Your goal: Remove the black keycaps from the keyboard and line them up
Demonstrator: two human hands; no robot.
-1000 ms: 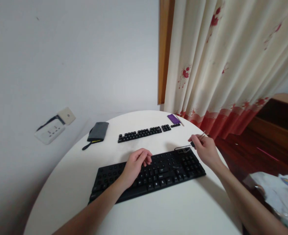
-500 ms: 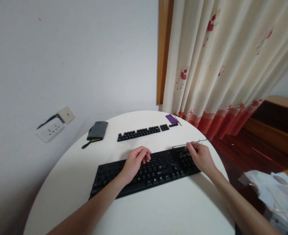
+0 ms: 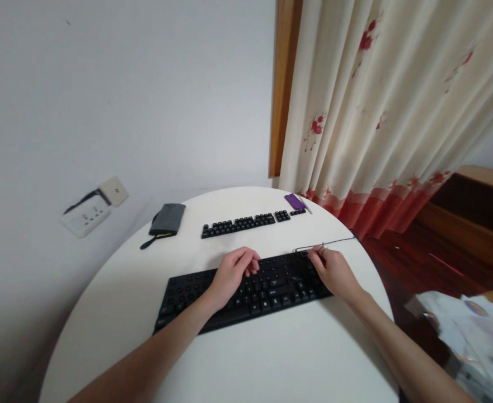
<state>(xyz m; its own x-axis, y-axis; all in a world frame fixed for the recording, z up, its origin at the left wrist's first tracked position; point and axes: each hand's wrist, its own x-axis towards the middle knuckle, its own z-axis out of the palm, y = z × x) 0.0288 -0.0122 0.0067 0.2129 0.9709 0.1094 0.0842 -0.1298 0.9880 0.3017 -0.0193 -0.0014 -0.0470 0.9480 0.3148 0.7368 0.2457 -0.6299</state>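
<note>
A black keyboard (image 3: 196, 299) lies across the round white table (image 3: 271, 358). My left hand (image 3: 231, 275) rests on its middle keys with the fingers curled under and nothing in them. My right hand (image 3: 333, 270) is at the keyboard's top right corner. Its fingers are pinched on a thin metal tool (image 3: 322, 246), whose tip is down among the keys there. The keyboard's thin cable (image 3: 334, 242) runs from that corner towards the table's right edge.
A row of loose black keycaps (image 3: 240, 224) lies farther back, with a purple object (image 3: 294, 201) beside it and a grey pouch (image 3: 167, 219) to the left. A wall socket (image 3: 87, 214) is at the left. A flowered curtain (image 3: 380, 112) hangs behind, and papers (image 3: 473, 324) lie at the lower right.
My right hand has come down and left from above the table edge onto the keyboard's top right corner, with the tool in it. My left hand has stayed on the keys.
</note>
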